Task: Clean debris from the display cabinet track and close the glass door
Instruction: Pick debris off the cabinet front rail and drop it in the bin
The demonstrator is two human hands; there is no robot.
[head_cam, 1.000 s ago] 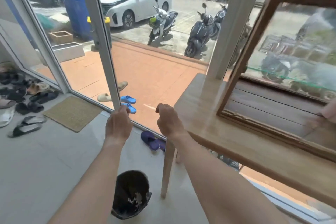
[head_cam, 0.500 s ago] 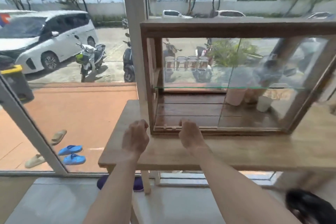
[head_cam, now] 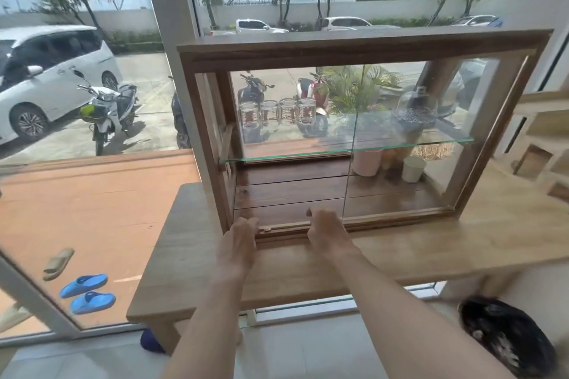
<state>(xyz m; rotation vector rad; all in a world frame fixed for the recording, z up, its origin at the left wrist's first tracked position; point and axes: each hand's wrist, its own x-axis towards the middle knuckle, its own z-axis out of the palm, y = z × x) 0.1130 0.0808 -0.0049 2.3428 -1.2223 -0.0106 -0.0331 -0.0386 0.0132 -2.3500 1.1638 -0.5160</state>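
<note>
Half a second ago your hands were just short of the display cabinet [head_cam: 363,49]; a second ago you were facing the window frame off to its left. Now both sit right on the cabinet's bottom track [head_cam: 283,228], so the cleaning step is starting.

Your left hand [head_cam: 240,240] rests at the track's left end, against the cabinet's lower left corner. Its fingers are curled down onto the rail; whether they pinch anything, you cannot tell from here. Your right hand [head_cam: 326,232] lies further right along the same track, just left of the glass door [head_cam: 431,144], loosely fisted, nothing visibly in it. The two hands are apart, with a bare stretch of rail between them where a small pale bit seems to lie.

The door stands over the cabinet's right half, its left edge near the middle, so the left half is open and closing is not yet done. Clear the rail first, or grit will likely jam the slide.

The cabinet stands on the table [head_cam: 308,274]; a dark bin [head_cam: 508,338] sits on the floor below and right of it
</note>
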